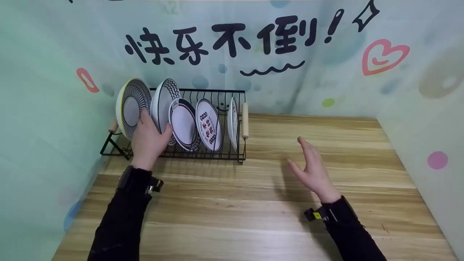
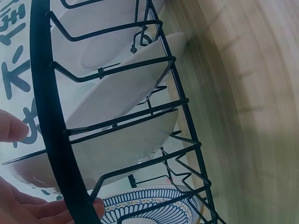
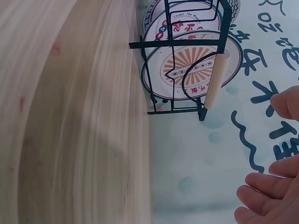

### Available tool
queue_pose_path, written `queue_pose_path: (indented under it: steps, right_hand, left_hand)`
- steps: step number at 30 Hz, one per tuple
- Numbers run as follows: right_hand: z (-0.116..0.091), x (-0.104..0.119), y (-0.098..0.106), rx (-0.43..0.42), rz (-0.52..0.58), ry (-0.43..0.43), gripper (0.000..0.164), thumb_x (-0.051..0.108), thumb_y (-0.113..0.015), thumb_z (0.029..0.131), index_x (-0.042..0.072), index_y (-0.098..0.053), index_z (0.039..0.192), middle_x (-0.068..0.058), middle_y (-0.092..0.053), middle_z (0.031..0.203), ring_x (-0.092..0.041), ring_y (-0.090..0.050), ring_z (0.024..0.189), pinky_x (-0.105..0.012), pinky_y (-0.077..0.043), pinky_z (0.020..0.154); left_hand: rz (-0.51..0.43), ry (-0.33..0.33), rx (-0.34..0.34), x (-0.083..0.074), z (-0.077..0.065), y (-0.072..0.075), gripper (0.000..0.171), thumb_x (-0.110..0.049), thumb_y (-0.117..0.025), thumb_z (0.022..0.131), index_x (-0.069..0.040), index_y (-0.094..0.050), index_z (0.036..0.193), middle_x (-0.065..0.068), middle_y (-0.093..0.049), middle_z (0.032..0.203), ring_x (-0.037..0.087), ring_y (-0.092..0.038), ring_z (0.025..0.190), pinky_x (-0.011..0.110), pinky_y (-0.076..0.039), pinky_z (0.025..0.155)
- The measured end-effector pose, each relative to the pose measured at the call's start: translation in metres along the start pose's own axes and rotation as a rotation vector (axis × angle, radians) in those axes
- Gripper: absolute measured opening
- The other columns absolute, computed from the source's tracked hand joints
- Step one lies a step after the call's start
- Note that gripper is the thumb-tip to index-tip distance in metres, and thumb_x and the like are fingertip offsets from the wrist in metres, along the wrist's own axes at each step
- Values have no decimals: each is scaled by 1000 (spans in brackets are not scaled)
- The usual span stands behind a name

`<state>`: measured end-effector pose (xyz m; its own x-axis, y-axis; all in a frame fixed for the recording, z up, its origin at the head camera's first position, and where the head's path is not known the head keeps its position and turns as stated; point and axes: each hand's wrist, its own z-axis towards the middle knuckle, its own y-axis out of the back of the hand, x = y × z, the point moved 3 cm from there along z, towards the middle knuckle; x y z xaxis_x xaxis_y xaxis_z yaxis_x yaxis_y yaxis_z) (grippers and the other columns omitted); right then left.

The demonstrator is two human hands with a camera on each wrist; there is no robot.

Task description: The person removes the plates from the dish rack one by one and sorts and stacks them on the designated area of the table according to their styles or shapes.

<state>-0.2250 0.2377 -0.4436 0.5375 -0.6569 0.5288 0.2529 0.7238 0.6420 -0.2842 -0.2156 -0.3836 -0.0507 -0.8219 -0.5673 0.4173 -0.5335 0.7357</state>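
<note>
My left hand [image 1: 148, 141] reaches into the front left of a black wire dish rack [image 1: 203, 156]. Its thumb and fingers stand on either side of a deep white bowl [image 1: 161, 105] with a wavy black pattern inside. In the left wrist view the thumb is apart from that bowl's rim, while the fingers [image 2: 51, 210] lie close to its underside. Left of it leans a yellow-rimmed bowl [image 1: 131, 105] with dark radiating lines. Over the table, right of the rack, my right hand [image 1: 313, 174] holds nothing, thumb and fingers spread.
Farther right in the rack stand a dark-rimmed plate [image 1: 183, 123], a plate with red characters [image 1: 208, 125] and a plate seen nearly edge-on [image 1: 233, 123]. A wooden handle [image 1: 245, 121] marks the rack's right end. Printed cloth [image 1: 272, 87] encloses the wooden table [image 1: 224, 214].
</note>
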Motion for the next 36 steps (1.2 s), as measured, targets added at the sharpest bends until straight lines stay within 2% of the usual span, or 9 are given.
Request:
queue_pose_path:
  steps: [5, 8, 12, 15, 19, 25, 36]
  right_hand:
    - [3, 3, -4, 0, 9, 3, 73, 11, -72, 88, -13, -34, 145, -30, -43, 145, -46, -37, 133, -59, -27, 112]
    - [4, 5, -6, 11, 13, -5, 74, 14, -72, 89, -13, -33, 146, -30, -42, 145, -44, -37, 134, -57, -27, 113]
    - [6, 9, -8, 22, 29, -16, 73, 13, -71, 90, -12, -32, 147, -29, -42, 146, -43, -37, 135, -56, -28, 112]
    - [7, 11, -11, 30, 38, -20, 73, 13, -70, 90, -11, -32, 148, -28, -42, 146, -43, -37, 135, -56, -28, 112]
    - [9, 13, -15, 40, 36, -22, 73, 14, -70, 91, -11, -32, 148, -28, -42, 147, -43, -37, 135, -55, -27, 113]
    - [12, 18, -20, 45, 59, -12, 72, 15, -70, 91, -11, -33, 147, -29, -42, 146, -43, -36, 136, -55, -26, 114]
    - [15, 23, -25, 40, 72, 8, 71, 14, -70, 91, -11, -34, 147, -28, -43, 146, -42, -38, 135, -54, -29, 113]
  left_hand:
    - [2, 12, -4, 2, 2, -1, 83, -30, -61, 90, 16, -21, 147, 41, -51, 128, 54, -56, 109, 64, -47, 91]
    - [15, 31, -4, 3, 3, -2, 78, -27, -60, 89, 17, -26, 144, 39, -57, 116, 54, -60, 99, 63, -50, 84]
    - [18, 50, 9, 4, 3, -4, 60, -23, -58, 89, 17, -38, 130, 34, -63, 97, 51, -62, 84, 61, -51, 70]
    - [19, 46, 9, 5, 3, -7, 46, -19, -56, 89, 15, -44, 118, 31, -63, 89, 51, -62, 78, 60, -50, 64]
    - [25, 40, 5, 6, 4, -10, 40, -15, -54, 89, 15, -44, 114, 32, -63, 87, 52, -62, 77, 61, -49, 64]
    - [3, 68, 12, 4, 6, -14, 37, -9, -53, 90, 16, -43, 116, 32, -62, 89, 51, -62, 79, 59, -51, 68]
    - [-24, 101, -48, 0, 5, -16, 31, -3, -49, 89, 17, -45, 113, 32, -62, 92, 50, -63, 81, 58, -52, 69]
